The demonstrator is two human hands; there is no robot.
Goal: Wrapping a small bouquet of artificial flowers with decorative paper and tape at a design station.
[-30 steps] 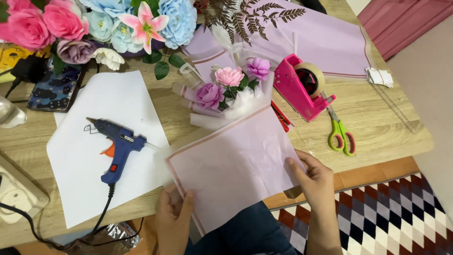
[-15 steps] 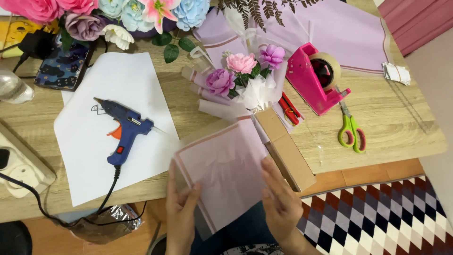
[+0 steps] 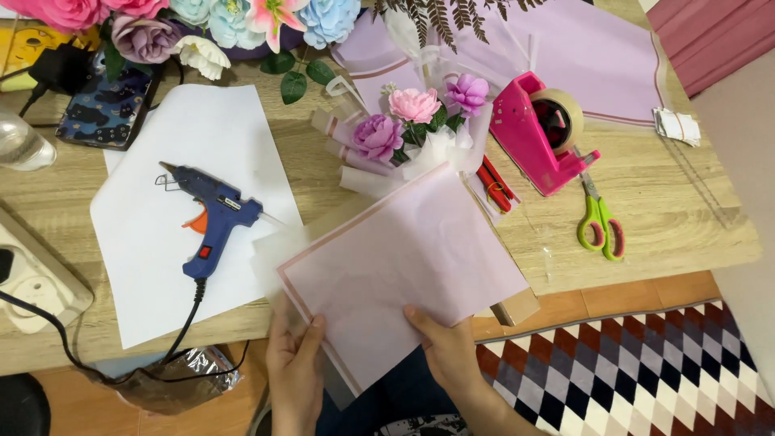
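Two hands hold one pale pink sheet of paper (image 3: pixel 404 258) at the near edge of the wooden table (image 3: pixel 670 218). The left hand (image 3: pixel 295 375) pinches its bottom edge. The right hand (image 3: pixel 444 347) pinches it too, thumb on top. A blue glue gun (image 3: pixel 211 220) lies nearby.

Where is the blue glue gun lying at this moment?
In the head view, the blue glue gun lies on the white paper sheet at the left of the wooden table, left of the pink wrapping sheet.
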